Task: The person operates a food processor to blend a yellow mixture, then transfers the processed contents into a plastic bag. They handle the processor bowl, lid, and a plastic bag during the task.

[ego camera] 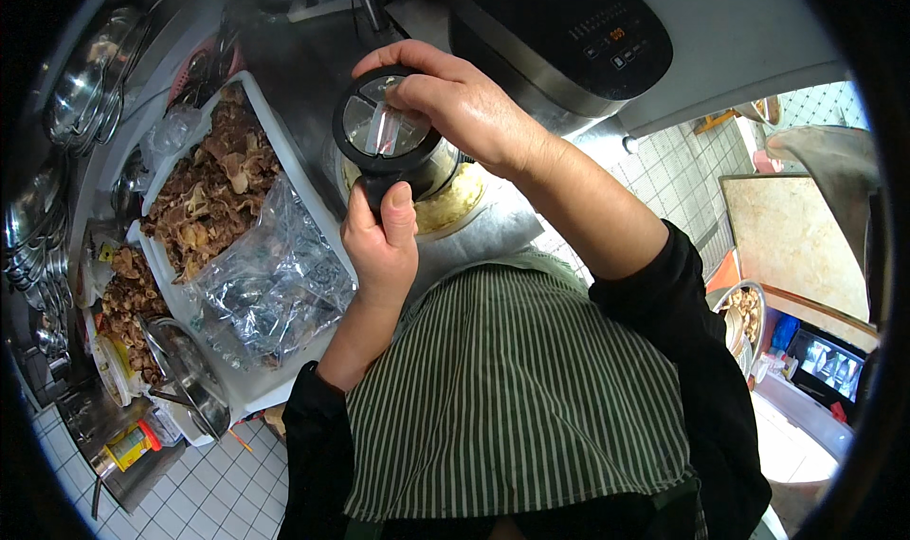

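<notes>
A clear lid with a thick black rim (350,147) sits on a transparent jar that has a black handle. My left hand (384,238) is closed around the handle (375,188), its thumb upright along the near side. From the far right, my right hand (462,102) grips the lid, fingers over the rim and thumb at the bar across its middle. Pale bits cling inside the lid. Just behind and below the jar is a round container of pale yellow minced food (455,197), partly hidden by the jar and my hands.
Left of the jar stands a white tub (298,170) of cooked meat pieces (231,163) and clear plastic film (277,277). A black rice cooker (569,35) with a lit display is at the back right. Ladles (92,85) line the left edge beside a steel lid (186,373).
</notes>
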Demonstrator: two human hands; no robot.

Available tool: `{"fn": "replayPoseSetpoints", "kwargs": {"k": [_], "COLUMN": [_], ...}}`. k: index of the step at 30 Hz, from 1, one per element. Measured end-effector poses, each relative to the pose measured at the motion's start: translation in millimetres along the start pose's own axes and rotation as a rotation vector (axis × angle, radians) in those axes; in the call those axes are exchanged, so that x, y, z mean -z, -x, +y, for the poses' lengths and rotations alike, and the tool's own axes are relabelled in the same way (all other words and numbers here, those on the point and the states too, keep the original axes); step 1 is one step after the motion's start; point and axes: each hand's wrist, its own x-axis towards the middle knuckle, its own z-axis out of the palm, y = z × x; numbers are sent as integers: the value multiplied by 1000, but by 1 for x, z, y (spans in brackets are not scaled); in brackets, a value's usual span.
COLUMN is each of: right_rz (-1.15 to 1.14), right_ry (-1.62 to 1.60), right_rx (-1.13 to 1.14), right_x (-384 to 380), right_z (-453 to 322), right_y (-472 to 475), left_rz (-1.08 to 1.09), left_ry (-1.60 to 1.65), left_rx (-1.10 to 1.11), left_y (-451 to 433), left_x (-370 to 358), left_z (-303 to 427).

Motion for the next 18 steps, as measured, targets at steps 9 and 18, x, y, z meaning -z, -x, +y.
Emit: {"fn": "replayPoseSetpoints", "kwargs": {"k": [9,18], "right_rz": [8,165], "right_ry": [-13,-84], "right_rx": [-45,176], "right_x": [-1,24], "right_z": [-1,13], "right_y": [1,24], "left_rz": [35,-29], "left_ry": [49,70], "left_rx": [19,74], "left_y": [-1,-3], "left_x": [0,6], "left_z": [-3,3]}}
